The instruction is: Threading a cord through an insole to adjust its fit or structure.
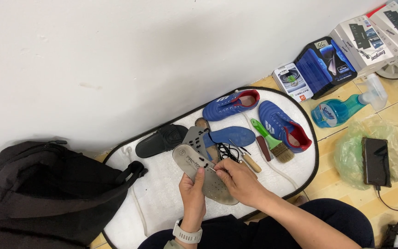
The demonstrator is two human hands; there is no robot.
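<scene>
My left hand holds a grey perforated insole from below, thumb pressed on its top. My right hand pinches something small and thin against the insole near my left thumb; what it is I cannot make out. Just beyond lie a second grey insole, a blue insole, black scissors and a wooden-handled awl. Two blue shoes with red lining rest at the far side of the white oval mat.
A black slide sandal and a green-handled brush lie on the mat. A black backpack sits at left. At right are boxes, a blue spray bottle and a phone on a plastic bag.
</scene>
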